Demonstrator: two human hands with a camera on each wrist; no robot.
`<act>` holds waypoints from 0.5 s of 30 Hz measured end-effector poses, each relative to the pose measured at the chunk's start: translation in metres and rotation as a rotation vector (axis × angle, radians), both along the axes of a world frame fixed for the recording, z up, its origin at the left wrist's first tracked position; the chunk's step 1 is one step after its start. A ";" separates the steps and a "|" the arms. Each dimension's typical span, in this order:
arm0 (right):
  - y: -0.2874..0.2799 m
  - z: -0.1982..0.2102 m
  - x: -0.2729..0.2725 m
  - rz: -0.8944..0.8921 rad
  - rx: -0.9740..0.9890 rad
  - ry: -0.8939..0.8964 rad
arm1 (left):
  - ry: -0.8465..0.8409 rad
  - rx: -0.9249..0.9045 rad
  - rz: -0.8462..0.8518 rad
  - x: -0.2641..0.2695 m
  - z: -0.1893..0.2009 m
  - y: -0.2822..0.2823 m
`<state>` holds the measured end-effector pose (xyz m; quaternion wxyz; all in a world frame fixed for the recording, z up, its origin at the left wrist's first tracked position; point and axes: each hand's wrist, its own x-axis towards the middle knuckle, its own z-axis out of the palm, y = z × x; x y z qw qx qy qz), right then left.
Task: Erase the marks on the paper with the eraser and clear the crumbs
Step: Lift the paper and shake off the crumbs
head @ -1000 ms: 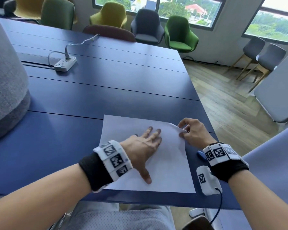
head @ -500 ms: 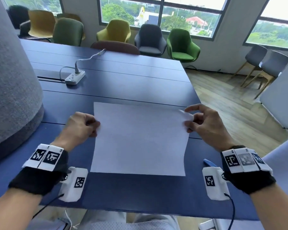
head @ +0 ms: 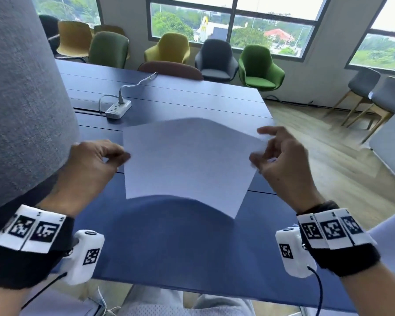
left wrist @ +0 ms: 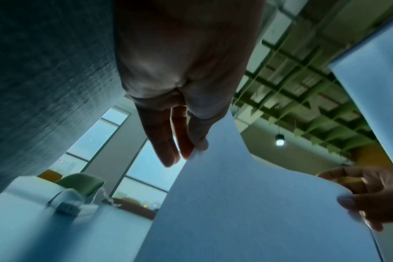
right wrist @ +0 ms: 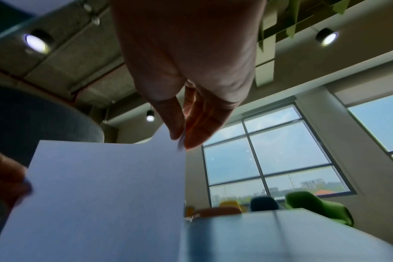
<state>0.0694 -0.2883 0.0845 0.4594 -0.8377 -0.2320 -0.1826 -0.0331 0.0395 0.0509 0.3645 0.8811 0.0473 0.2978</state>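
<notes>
A white sheet of paper (head: 187, 163) hangs bowed in the air above the blue table (head: 180, 247), lifted off it. My left hand (head: 114, 156) pinches its left edge, seen from below in the left wrist view as paper (left wrist: 247, 203) between thumb and fingers (left wrist: 191, 147). My right hand (head: 265, 149) pinches the right edge, and the right wrist view shows the paper (right wrist: 101, 195) held at the fingertips (right wrist: 180, 140). No marks show on the sheet. The eraser is out of sight in every view.
A white power strip (head: 118, 109) with its cable lies on the table's far left. A grey padded column (head: 21, 99) stands close on my left. Coloured chairs (head: 259, 68) line the window wall, and wooden floor (head: 328, 167) lies right of the table.
One second ago the paper lay flat under my left palm. My left hand went to its left edge, and both hands have raised the sheet off the table so it bows upward.
</notes>
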 end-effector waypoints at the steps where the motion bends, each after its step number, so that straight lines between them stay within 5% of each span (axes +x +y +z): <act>1: 0.002 -0.005 -0.002 0.006 -0.008 0.021 | 0.001 0.022 -0.001 -0.002 -0.006 0.000; 15: 0.011 0.003 0.001 -0.023 -0.011 -0.048 | -0.054 -0.025 0.022 -0.007 -0.004 0.008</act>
